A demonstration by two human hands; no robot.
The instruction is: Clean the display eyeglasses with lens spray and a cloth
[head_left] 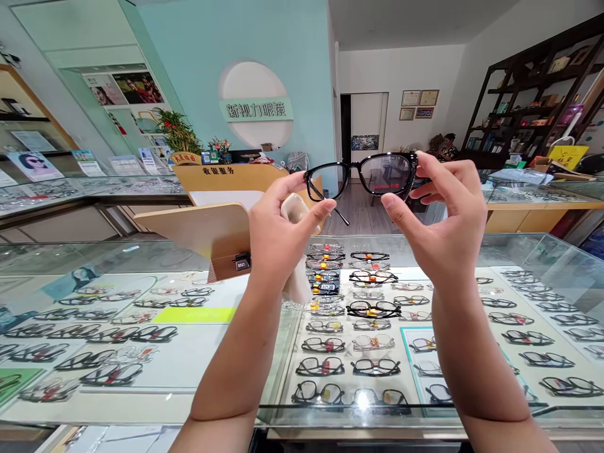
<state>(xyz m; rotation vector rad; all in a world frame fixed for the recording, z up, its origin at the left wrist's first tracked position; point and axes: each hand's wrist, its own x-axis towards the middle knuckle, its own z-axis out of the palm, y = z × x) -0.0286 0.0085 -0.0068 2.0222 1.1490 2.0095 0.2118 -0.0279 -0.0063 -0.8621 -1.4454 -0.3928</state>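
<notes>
Black-framed glasses point(353, 165) are held up in front of me above the display counter, lenses facing forward, with small red print on the right lens. My left hand point(289, 223) pinches the left end of the frame between thumb and finger. A pale cloth point(297, 283) hangs from that same hand, partly hidden behind its fingers. On the other side, my right hand point(441, 211) grips the right end of the frame near the hinge. One temple arm points down and away below the left lens.
Below my arms, a glass display counter point(278, 377) holds rows of glasses. Beyond it stand a wooden reception desk point(212, 179) at center left and another glass case point(542, 192) at the right. A person point(447, 148) is in the background.
</notes>
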